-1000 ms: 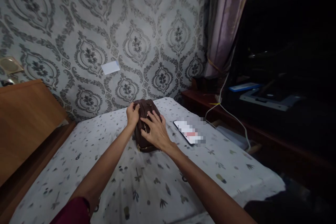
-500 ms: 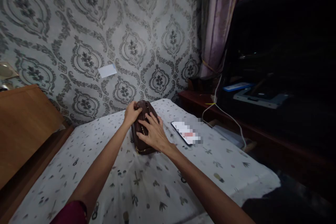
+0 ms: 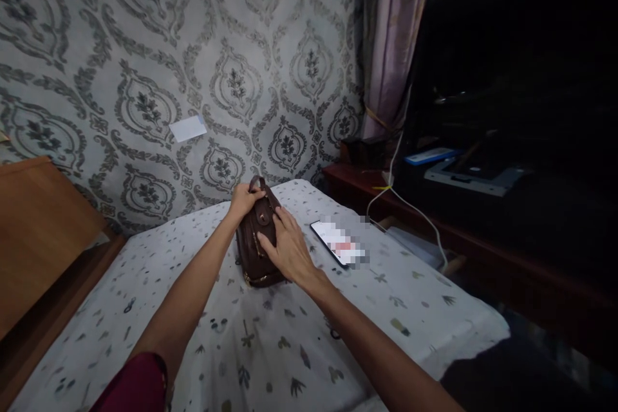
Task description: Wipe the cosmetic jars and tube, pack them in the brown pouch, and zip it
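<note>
A small brown leather handbag (image 3: 250,256) with gold-coloured zips and a flap rests on the white patterned bed cover, its carry loop standing up at the far end. My left hand (image 3: 244,201) grips its upper left edge beside the loop, thumb across the top. On the right side lies my right hand (image 3: 290,248), its thumb on the front near a zip and its fingers along the right edge, holding the bag between them. The fingertips on the bag's far sides are hidden. A phone (image 3: 335,243) with a lit, partly blurred screen lies right of the bag.
The bed cover (image 3: 261,360) runs up to a patterned wall with a white card (image 3: 188,129) on it. A wooden panel (image 3: 43,225) stands at left. At right are a dark red desk (image 3: 347,180), a white cable (image 3: 415,209) and a large black screen (image 3: 521,64).
The bag has tilted so that its front and carry loop show more. My right hand's spread fingers have shifted to its right edge. My left hand stays at the top. The view shifted slightly.
</note>
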A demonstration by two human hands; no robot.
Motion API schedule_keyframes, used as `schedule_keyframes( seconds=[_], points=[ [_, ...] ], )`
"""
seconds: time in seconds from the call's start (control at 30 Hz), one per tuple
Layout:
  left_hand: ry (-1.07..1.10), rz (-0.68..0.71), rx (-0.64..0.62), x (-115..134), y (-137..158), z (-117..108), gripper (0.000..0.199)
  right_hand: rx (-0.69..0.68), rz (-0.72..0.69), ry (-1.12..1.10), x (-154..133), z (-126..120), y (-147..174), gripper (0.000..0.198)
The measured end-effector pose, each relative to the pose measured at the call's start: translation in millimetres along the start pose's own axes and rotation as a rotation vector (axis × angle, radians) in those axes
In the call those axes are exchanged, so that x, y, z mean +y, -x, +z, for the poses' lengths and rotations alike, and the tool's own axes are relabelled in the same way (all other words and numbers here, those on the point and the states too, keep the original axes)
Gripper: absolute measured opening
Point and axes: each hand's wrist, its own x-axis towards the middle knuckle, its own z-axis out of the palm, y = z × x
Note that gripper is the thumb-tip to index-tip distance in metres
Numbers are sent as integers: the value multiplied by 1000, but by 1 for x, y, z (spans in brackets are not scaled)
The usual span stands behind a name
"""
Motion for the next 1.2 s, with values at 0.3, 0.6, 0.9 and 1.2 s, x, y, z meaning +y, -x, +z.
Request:
schedule_keyframes(
  seconds=[0.3, 0.6, 0.9, 1.2],
  points=[
    [179, -81, -7, -1, 2, 0, 15, 26, 132, -138, 9, 13, -7, 60],
    [221, -76, 12, 6, 5, 0, 11, 107, 122, -259, 12, 19, -2, 53],
    [226, -59, -23, 17, 13, -1, 15, 129, 111, -270, 14, 22, -2, 46],
    [260, -71, -49, 29, 23, -3, 25, 223, 75, -268, 18, 34, -3, 45]
  ],
)
